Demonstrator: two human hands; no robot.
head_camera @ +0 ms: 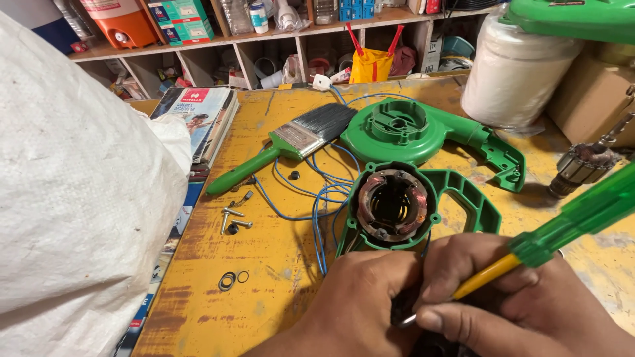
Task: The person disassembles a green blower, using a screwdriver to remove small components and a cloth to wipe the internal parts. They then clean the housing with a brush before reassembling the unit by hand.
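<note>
Right hand [522,301] grips the green-handled screwdriver [562,228], tip buried in a small dark part that the left hand [360,301] pinches at the near edge of the yellow bench [264,258], just below the open motor housing [397,208]. Keep the shaft square to the fastener and brace the part against the bench so the tip doesn't slip; the contact point itself is hidden by fingers.

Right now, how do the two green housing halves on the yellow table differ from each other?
The near housing half holds a copper-wound motor stator, with blue wires running out; the far housing half holds no such part. The near one lies by the left hand and right hand; the far one lies beside the paintbrush. Both are green plastic with a handle.
</note>
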